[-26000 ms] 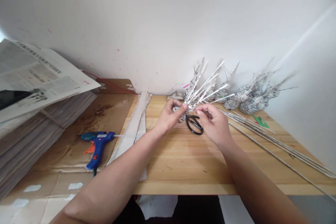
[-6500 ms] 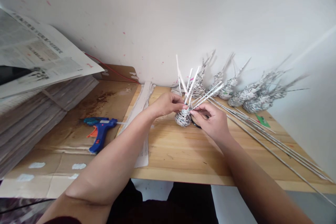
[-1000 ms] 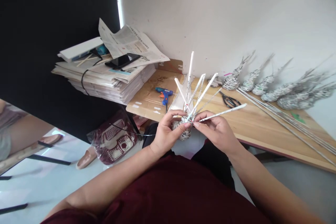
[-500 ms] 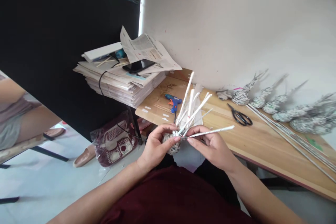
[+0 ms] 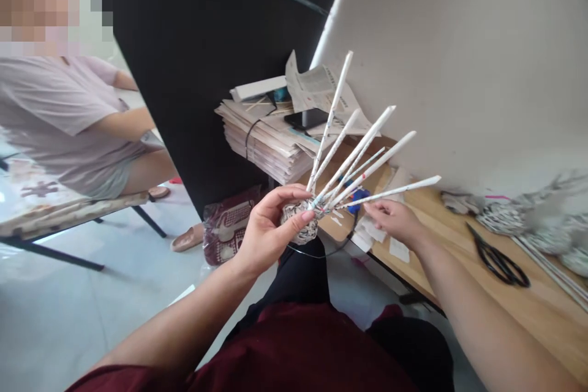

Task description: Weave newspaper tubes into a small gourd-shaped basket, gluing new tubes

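My left hand (image 5: 271, 226) grips a small rounded piece woven from rolled newspaper (image 5: 301, 229), thumb in front and fingers over its top. Several stiff white paper tubes (image 5: 362, 153) fan up and to the right from it. My right hand (image 5: 395, 220) is closed, its fingertips just below the lowest tube and close to the blue glue gun (image 5: 361, 199). Whether they pinch anything is unclear. The tubes partly cover the glue gun, which lies on the wooden table (image 5: 441, 263). White paper scraps (image 5: 370, 229) lie under my right hand.
Black-handled scissors (image 5: 498, 260) and more woven paper pieces (image 5: 546, 233) are at the right, beside long thin paper tubes (image 5: 551, 269). Behind stands a newspaper stack (image 5: 261, 141) carrying a phone (image 5: 305, 118). Another person (image 5: 68, 116) sits at far left, past a black partition (image 5: 193, 73).
My right hand has left the woven piece and moved right, toward the glue gun. The left hand still grips the piece. The view has swung left, bringing the seated person in.
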Demonstrator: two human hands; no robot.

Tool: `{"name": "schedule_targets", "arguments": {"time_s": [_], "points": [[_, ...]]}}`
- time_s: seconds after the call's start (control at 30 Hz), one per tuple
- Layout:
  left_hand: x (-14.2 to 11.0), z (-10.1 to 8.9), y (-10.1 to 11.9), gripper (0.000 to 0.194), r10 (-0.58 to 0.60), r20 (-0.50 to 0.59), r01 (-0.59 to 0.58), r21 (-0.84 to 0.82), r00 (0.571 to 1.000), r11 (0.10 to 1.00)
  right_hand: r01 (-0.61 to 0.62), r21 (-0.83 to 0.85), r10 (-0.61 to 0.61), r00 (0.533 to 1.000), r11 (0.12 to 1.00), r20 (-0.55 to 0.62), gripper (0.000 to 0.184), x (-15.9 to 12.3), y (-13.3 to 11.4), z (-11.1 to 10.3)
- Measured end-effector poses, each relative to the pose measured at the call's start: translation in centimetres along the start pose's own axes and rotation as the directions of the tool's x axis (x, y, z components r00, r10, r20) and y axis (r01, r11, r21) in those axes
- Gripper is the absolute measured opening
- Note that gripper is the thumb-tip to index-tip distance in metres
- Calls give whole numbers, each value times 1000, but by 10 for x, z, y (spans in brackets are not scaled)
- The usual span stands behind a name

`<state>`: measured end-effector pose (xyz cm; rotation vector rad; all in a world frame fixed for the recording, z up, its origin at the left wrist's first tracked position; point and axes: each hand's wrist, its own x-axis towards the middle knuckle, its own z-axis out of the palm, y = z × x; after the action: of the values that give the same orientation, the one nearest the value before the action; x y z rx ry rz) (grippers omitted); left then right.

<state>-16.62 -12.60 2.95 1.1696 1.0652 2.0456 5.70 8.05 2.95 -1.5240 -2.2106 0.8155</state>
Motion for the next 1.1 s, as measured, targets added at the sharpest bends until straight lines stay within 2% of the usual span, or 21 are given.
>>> {"name": "schedule_targets", "arguments": {"time_s": [0.13,0.23,0.37,0.47,0.63,0.7,0.73,0.8,0.9,1.0,1.1], "points": [[2,-13,3,23,-3,-86,3,-1,996,1000,-101,-118,102,995,988,4,50,20,-26,22],[1,-21,1,23,0,-112,0,4,994,1000,-186,-108,190,981,977,28,47,31,-34,29],[1,-29,-1,24,-14,-139,13,-6,990,1000,-303,57,297,951,951,90,30,36,-31,26],[2,-32,-2,25,-19,-152,18,-9,988,1000,-336,267,295,938,903,185,21,29,-31,16],[0,-32,-4,27,-40,-143,41,10,989,999,-350,542,196,926,764,323,15,-9,-27,-2],[-1,-32,-6,28,-55,-137,58,21,989,998,-388,714,163,917,583,365,23,-33,-20,-8],[-2,-31,-7,28,-61,-134,65,25,989,998,-396,750,176,916,529,359,27,-46,-15,-10],[-3,-29,-9,30,-71,-126,75,26,990,997,-332,814,171,943,477,285,39,-73,-7,-16],[-5,-23,-11,31,-92,-96,95,20,991,995,-247,843,100,969,478,227,45,-111,-2,-23],[-6,-15,-11,32,-113,-58,115,21,992,993,-220,840,1,967,496,253,36,-140,-8,-26],[-8,-6,-10,31,-99,-26,100,42,995,994,-150,795,-103,961,588,258,42,-159,-19,-23]]}}
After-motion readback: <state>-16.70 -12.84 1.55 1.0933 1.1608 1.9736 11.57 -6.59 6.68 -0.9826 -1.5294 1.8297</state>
